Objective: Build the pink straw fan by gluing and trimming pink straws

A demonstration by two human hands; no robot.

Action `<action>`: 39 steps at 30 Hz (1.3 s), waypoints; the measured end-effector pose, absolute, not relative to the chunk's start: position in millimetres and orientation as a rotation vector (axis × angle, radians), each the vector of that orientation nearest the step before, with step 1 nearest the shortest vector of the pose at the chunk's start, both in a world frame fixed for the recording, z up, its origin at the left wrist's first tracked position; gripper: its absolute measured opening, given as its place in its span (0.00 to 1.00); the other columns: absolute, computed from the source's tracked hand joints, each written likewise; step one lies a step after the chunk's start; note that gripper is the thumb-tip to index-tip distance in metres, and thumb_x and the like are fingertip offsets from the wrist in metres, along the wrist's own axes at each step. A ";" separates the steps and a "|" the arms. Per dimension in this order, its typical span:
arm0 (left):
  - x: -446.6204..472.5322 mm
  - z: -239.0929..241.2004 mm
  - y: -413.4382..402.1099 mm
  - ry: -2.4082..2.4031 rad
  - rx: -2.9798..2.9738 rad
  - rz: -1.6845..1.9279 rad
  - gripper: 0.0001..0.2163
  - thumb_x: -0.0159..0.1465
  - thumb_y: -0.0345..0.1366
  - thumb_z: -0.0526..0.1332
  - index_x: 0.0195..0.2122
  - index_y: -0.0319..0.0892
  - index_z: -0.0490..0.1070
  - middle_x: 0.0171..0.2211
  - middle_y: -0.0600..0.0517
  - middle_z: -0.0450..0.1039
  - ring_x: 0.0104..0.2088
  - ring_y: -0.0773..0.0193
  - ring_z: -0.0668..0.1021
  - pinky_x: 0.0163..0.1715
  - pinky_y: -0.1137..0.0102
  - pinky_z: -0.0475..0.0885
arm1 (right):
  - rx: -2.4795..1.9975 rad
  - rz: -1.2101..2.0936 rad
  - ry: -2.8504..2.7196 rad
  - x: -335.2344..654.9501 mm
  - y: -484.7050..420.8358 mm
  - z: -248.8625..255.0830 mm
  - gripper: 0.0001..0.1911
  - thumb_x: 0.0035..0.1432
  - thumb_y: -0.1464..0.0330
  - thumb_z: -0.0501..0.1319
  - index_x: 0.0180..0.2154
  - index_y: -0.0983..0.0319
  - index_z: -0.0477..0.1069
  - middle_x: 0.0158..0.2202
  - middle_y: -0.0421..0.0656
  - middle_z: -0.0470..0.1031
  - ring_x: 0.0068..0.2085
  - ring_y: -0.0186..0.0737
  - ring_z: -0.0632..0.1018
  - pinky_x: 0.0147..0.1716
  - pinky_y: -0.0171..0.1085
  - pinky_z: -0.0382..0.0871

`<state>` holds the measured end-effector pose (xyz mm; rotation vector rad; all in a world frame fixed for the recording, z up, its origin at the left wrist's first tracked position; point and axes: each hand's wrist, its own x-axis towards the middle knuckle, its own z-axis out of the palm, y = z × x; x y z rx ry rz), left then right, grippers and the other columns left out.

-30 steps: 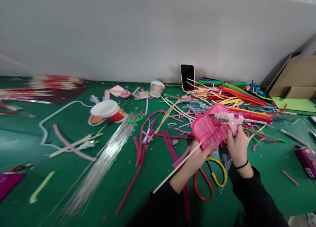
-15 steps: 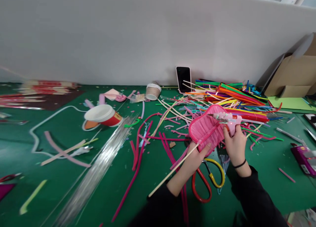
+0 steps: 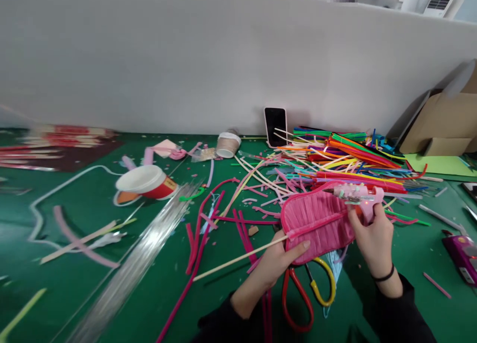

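My left hand [image 3: 278,258] grips the lower edge of a pink fan-shaped piece [image 3: 316,221] made of pleated chenille stems, with a thin wooden stick [image 3: 238,258] running out of it to the left. My right hand [image 3: 372,238] is closed on the handle of a small pink glue gun [image 3: 356,196]. The gun lies level over the piece's upper right edge, its nozzle pointing left. Both hands hover above the green table [image 3: 223,293].
Red and yellow scissors [image 3: 305,293] lie under the hands. A heap of coloured stems [image 3: 350,156], a phone [image 3: 276,127] against the wall, a tipped red cup [image 3: 143,181], a paper cup [image 3: 227,144], clear rods [image 3: 137,263], cardboard boxes [image 3: 443,124] and a purple device [image 3: 464,251] surround them.
The pink piece has tilted flatter and swung so its length runs left to right. The glue gun moved right along its upper edge. The view shifted slightly.
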<state>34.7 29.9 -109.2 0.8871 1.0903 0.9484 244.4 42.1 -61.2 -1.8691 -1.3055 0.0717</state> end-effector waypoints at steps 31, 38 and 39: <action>34.7 -111.7 27.2 1.135 0.931 0.957 0.24 0.52 0.44 0.72 0.47 0.38 0.76 0.46 0.43 0.80 0.47 0.48 0.80 0.48 0.59 0.75 | -1.787 0.029 -1.437 241.4 39.4 -79.0 0.14 0.60 0.57 0.57 0.36 0.62 0.70 0.21 0.37 0.66 0.19 0.35 0.62 0.22 0.35 0.57; 34.2 -116.1 27.1 1.120 0.932 0.973 0.23 0.53 0.44 0.72 0.47 0.39 0.77 0.46 0.44 0.80 0.47 0.49 0.79 0.48 0.60 0.74 | -1.816 0.017 -1.425 242.7 38.6 -78.8 0.15 0.60 0.55 0.57 0.35 0.61 0.70 0.21 0.38 0.69 0.19 0.35 0.62 0.23 0.35 0.58; 34.1 -116.7 27.2 1.119 0.928 0.973 0.23 0.52 0.44 0.72 0.47 0.38 0.77 0.46 0.43 0.80 0.47 0.48 0.79 0.48 0.60 0.74 | -1.822 0.009 -1.423 242.9 38.7 -78.7 0.16 0.60 0.55 0.57 0.34 0.61 0.70 0.21 0.38 0.69 0.19 0.35 0.62 0.23 0.35 0.57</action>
